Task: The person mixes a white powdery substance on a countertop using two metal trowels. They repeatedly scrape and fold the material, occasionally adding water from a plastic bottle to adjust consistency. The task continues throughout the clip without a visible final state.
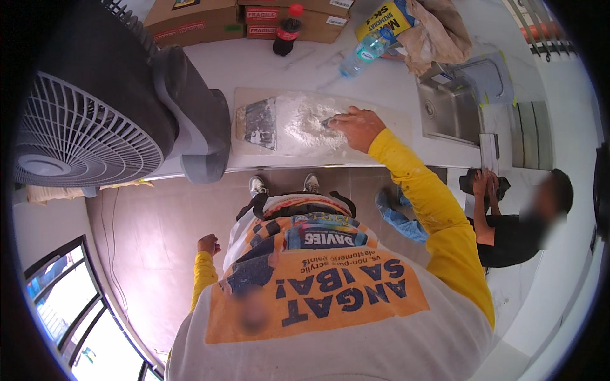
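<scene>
My right hand (359, 129), in a yellow sleeve, reaches over the counter with its fingers closed on a small dark tool (328, 122), its kind mostly hidden. The tool meets a spread of white powder or paste (308, 124) on a flat pale board (381, 136). At the board's left end lies a dark grey flat blade or plate (259, 120), smeared with white. My left hand (208, 244) hangs low by my side, away from the counter, its fingers curled with nothing visible in them.
A large fan (95, 127) stands left. Behind the board are cardboard boxes (197, 22), a soft-drink bottle (288, 32), a water bottle (365, 54) and a yellow-blue bag (384, 20). A steel sink (451, 111) lies right. A person (515, 222) sits or crouches there, holding something dark.
</scene>
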A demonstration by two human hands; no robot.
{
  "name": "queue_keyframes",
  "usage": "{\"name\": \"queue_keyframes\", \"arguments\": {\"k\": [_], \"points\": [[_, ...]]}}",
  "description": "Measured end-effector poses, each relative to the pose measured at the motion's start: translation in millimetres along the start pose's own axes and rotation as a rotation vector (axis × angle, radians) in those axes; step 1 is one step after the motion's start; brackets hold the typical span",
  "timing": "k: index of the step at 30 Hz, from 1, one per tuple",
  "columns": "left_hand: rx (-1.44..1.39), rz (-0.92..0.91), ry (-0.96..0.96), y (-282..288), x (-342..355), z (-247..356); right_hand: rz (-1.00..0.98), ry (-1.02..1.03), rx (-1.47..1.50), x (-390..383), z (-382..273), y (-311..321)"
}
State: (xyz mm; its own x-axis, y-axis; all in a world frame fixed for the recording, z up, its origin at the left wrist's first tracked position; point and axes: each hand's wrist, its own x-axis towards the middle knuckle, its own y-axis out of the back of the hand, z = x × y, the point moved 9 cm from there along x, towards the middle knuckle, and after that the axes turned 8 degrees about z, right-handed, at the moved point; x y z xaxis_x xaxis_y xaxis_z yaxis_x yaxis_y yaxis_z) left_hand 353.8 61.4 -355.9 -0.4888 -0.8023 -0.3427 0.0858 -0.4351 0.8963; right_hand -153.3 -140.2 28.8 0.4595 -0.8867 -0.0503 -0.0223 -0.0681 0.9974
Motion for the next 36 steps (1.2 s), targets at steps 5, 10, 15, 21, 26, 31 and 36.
{"name": "queue_keyframes", "arguments": {"k": [5, 10, 15, 21, 26, 31, 36], "points": [[0.075, -0.073, -0.08, -8.6, 1.8, -14.2, 0.061, -0.306, 0.05, -13.6, 31.0, 2.2], [-0.24, -0.255, 0.252, -59.1, 10.5, -65.2, -0.066, -0.376, 0.091, -9.4, 18.8, -11.5], [-1.11, -0.203, 0.572, -90.2, 25.1, -87.4, 0.007, -0.247, 0.075, 2.9, 1.5, 0.0], [-0.678, -0.249, 0.513, -53.4, 30.8, -56.5, -0.064, -0.411, 0.026, -11.4, 24.6, 3.3], [-0.448, -0.284, 0.28, -40.3, 16.6, -34.0, -0.087, -0.491, 0.078, -5.2, 23.7, -4.6], [-0.71, -0.022, 0.084, -21.9, 12.1, -29.7, -0.042, -0.451, 0.256, 5.6, 20.7, -12.8], [-0.363, -0.052, -0.019, 3.4, 16.0, -14.9, -0.03, -0.578, 0.188, -5.4, 46.9, -7.0]]}}
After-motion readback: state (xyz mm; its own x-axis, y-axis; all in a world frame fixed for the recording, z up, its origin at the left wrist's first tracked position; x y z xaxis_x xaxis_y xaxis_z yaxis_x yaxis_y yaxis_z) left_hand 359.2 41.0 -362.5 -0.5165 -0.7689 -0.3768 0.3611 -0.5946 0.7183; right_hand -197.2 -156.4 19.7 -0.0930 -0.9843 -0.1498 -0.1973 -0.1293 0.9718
